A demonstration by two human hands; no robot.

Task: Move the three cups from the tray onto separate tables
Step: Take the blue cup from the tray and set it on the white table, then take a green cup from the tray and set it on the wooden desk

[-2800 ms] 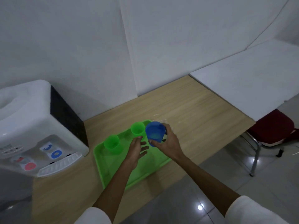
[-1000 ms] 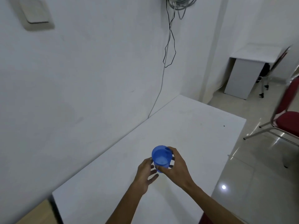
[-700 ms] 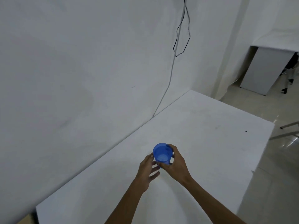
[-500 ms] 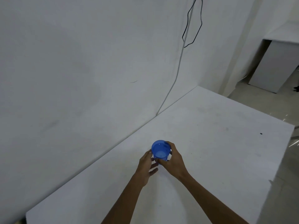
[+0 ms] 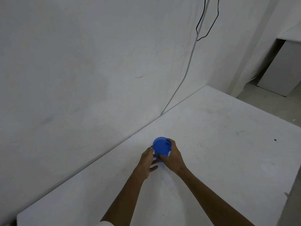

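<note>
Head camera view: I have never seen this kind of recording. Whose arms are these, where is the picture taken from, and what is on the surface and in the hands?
There is no machine here. A person wears one wide-angle camera on the head, looking forward and down, so the two bare arms reaching in from the bottom edge are the wearer's own. Below them is a plain white table set against a white wall, with a thin cable running down the wall. The right hand is wrapped around a small round blue plastic cup, held upright with its open top facing up. The left hand rests against the cup's other side, fingers loosely spread. Whether the cup's base touches the table is hidden by the hands.
</note>
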